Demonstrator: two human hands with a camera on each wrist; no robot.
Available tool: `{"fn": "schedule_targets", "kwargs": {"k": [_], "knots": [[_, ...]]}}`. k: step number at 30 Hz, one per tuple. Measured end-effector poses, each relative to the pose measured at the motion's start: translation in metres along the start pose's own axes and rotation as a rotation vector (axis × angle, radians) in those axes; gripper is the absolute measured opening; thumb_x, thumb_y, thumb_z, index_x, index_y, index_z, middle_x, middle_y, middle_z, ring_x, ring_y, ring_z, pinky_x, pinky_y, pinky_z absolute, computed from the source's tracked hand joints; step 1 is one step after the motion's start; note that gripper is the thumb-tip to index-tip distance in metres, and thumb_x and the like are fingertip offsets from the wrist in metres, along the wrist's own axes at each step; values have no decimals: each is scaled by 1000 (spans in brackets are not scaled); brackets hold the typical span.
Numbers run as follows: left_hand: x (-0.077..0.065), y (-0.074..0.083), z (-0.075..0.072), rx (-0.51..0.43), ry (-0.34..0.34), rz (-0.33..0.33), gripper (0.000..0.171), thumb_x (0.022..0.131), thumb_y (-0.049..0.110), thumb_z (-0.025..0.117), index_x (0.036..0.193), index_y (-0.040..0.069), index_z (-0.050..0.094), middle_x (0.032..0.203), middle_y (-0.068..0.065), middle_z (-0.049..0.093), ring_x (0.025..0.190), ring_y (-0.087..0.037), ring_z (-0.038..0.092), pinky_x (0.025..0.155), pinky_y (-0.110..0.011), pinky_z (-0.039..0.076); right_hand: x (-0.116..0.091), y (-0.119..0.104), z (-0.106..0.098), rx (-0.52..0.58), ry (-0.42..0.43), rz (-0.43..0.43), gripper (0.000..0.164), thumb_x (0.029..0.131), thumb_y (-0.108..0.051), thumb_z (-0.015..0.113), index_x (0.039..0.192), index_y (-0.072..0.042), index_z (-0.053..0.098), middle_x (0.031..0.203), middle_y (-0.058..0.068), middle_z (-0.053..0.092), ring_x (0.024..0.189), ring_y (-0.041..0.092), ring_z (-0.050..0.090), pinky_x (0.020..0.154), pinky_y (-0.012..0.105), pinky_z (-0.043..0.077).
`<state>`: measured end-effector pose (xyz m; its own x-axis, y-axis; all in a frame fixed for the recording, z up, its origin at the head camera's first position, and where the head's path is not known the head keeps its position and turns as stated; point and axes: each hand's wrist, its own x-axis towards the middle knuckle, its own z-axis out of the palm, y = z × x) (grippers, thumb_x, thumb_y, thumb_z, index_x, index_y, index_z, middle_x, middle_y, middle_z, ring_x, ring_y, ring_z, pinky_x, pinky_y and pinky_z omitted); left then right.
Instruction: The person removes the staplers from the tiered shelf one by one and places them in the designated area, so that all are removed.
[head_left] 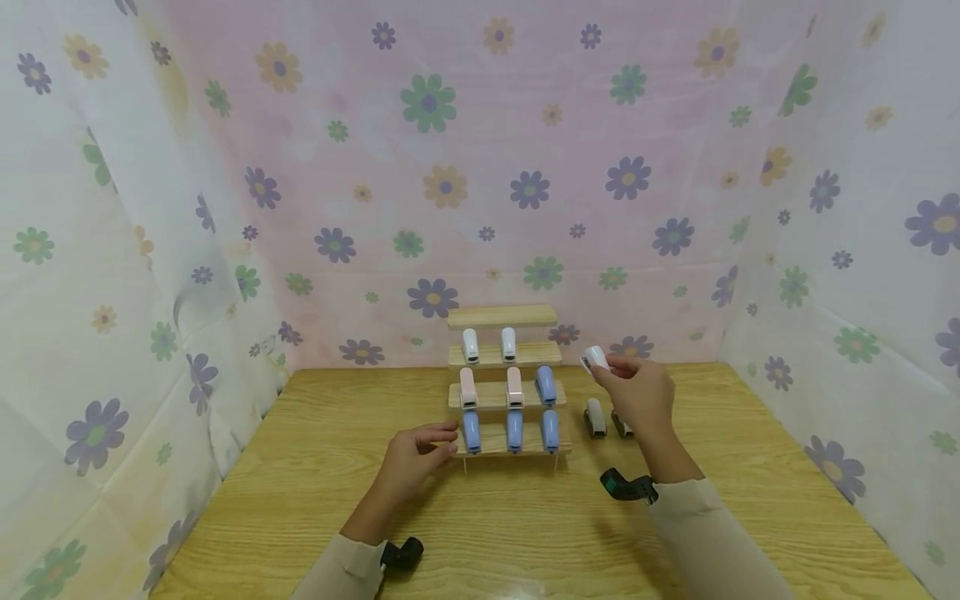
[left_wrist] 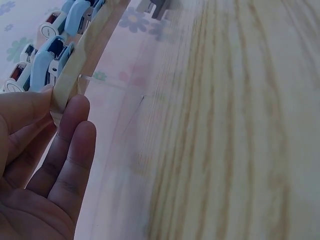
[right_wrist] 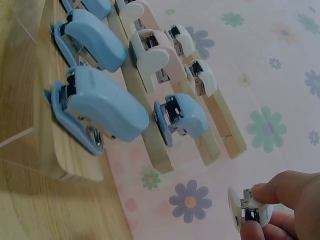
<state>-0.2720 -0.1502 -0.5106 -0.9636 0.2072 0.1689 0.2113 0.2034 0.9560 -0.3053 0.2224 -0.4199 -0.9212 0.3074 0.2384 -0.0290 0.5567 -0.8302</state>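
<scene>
A tiered wooden rack (head_left: 502, 317) stands at the back of the table. My left hand (head_left: 411, 461) pinches the left end of its lowest board (left_wrist: 67, 90) between thumb and fingers. Right of the rack, my right hand (head_left: 639, 393) holds a small white stapler (right_wrist: 250, 212) up in the air, level with the upper boards. Three blue staplers (right_wrist: 107, 102) line the lowest board. Above them sit two pink staplers (head_left: 513, 387) and a blue stapler (head_left: 546, 385). Two white staplers (head_left: 508, 343) stand on the board below the bare top one.
Two greyish-beige staplers (head_left: 595, 417) rest on the wooden table (head_left: 360, 417) right of the rack, one partly behind my right hand. Flowered cloth (head_left: 480, 150) hangs behind the table and along both sides. Thin clear supports show under the lowest board.
</scene>
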Motion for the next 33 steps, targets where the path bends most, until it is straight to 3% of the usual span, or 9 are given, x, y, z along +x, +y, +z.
{"fn": "schedule_targets", "kwargs": {"k": [14, 27, 33], "knots": [[-1, -1, -1, -7, -5, 7, 26, 97, 10, 74, 120, -3, 75, 140, -14, 66, 105, -25, 75, 82, -31, 65, -5, 27, -16, -21, 36, 49, 48, 93, -51, 74, 123, -14, 77, 115, 12, 77, 98, 28, 71, 62, 24, 56], [0, -2, 0, -19, -15, 7, 25, 96, 9, 74, 117, -5, 75, 141, -16, 64, 101, -30, 75, 81, -31, 65, -11, 54, -27, -53, 73, 102, 47, 91, -49, 77, 122, -13, 78, 111, 11, 78, 87, 18, 70, 59, 24, 56], [0, -2, 0, -14, -15, 12, 24, 97, 9, 74, 117, -3, 75, 142, -16, 64, 98, -27, 76, 81, -31, 65, -7, 66, -32, -61, 74, 153, 49, 92, -50, 75, 122, -11, 77, 114, 12, 78, 98, 26, 72, 61, 24, 56]]}}
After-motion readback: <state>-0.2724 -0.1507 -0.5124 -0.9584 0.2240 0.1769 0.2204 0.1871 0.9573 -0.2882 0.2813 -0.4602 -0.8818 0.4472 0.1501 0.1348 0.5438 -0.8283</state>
